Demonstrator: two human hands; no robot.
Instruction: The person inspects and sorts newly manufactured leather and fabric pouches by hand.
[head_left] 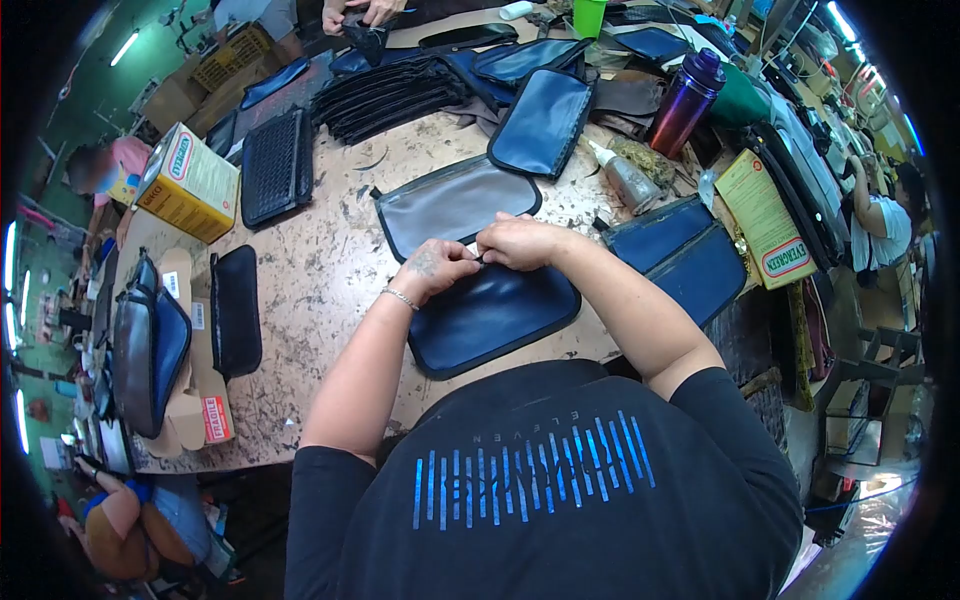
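A dark blue panel with black edging point(495, 315) lies in front of the person on the table. My left hand point(438, 268) and my right hand point(517, 243) meet at its upper edge, both with fingers pinched on a small dark piece there. Too little of that piece shows to name it. Just beyond the hands lies a grey panel with a black zipper strip point(455, 205), its lower edge beside my fingers. To the right is another blue panel with a zipper strip point(680, 255).
Around the worktable point(310, 290) are a yellow tin point(190, 185), a stack of black pieces point(385, 98), a purple bottle point(687, 100), a glue bottle point(625, 178), a second tin point(765, 220) and a cardboard piece point(190, 410). A co-worker's hands point(360, 12) are at the far edge.
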